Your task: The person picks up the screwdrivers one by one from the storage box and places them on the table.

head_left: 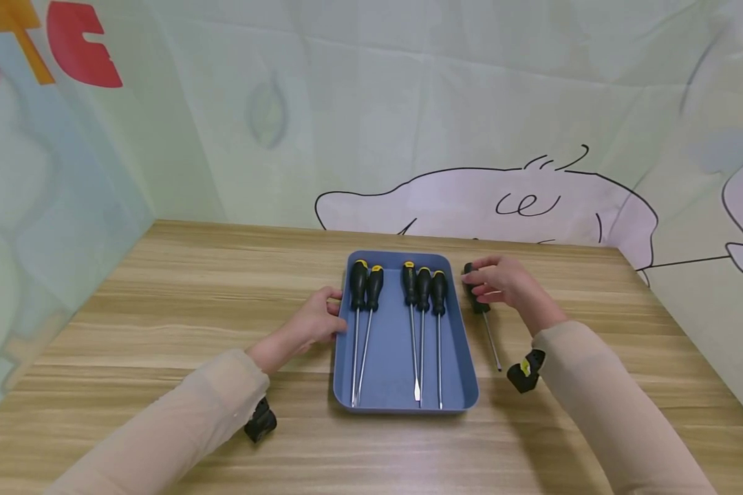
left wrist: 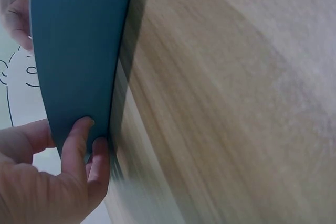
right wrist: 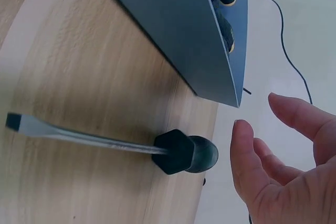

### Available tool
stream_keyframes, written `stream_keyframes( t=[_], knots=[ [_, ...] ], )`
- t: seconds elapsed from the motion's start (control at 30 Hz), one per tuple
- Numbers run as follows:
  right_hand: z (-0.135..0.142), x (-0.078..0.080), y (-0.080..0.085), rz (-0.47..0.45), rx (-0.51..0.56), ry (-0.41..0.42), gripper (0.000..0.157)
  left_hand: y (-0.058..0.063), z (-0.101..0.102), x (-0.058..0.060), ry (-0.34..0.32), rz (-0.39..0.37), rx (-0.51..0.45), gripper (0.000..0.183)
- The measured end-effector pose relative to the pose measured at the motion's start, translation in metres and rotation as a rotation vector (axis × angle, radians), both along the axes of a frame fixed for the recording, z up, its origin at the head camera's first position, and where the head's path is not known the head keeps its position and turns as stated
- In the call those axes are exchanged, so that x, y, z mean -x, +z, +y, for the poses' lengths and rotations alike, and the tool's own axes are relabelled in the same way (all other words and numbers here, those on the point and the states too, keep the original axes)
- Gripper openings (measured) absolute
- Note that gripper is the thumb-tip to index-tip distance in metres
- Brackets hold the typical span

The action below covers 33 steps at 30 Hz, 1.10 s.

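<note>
Plainly loose on the wooden tabletop (head_left: 223,275), just under the fingers of the right hand (head_left: 500,280): one black-handled screwdriver (head_left: 479,301), with a bare metal shaft slanting back from those fingertips toward the person's side. Right fingers bent only loosely, thumb spread apart from the rest, a clear gap between, nothing gripped; cannot tell of any brush of fingertip against handle.

Just left of those fingers, near yet apart from the screwdriver: a shallow blue tray (head_left: 390,344), pinched at the left wall by the left hand (head_left: 312,320), fingertips against the outside, thumb at the rim. Within the tray, between both sets of fingers: five yellow-capped screwdrivers (head_left: 423,292), two nearer the left fingers, three nearer the right, handles about level with the right fingertips, shafts toward the person.

Back from the fingers, at the wrists: small black devices (head_left: 261,419) and pale sleeves (head_left: 600,399). Well beyond the fingertips: a pale green backdrop (head_left: 378,103), with a black-outlined drawing (head_left: 458,192) past the right fingers and a red shape (head_left: 83,45) far off past the left.
</note>
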State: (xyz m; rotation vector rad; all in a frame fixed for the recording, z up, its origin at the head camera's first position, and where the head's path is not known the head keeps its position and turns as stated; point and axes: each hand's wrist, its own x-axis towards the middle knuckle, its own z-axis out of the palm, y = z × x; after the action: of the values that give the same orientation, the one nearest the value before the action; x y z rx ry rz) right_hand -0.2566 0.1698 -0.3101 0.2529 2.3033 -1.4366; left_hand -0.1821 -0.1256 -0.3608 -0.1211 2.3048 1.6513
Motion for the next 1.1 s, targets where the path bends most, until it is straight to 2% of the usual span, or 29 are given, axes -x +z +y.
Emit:
stream_keyframes(
  t=[0.57, 0.87, 1.1],
  knots=[
    [-0.016, 0.005, 0.004, 0.006, -0.021, 0.017, 0.052, 0.000, 0.002, 0.001, 0.009, 0.001, -0.013, 0.058],
    [-0.025, 0.007, 0.004, -0.001, 0.039, 0.000, 0.053, 0.000, 0.001, 0.002, 0.009, 0.001, -0.014, 0.059],
    [-0.033, 0.009, 0.004, 0.004, 0.004, 0.016, 0.053, -0.001, 0.000, 0.002, 0.004, -0.002, -0.014, 0.058]
  ],
)
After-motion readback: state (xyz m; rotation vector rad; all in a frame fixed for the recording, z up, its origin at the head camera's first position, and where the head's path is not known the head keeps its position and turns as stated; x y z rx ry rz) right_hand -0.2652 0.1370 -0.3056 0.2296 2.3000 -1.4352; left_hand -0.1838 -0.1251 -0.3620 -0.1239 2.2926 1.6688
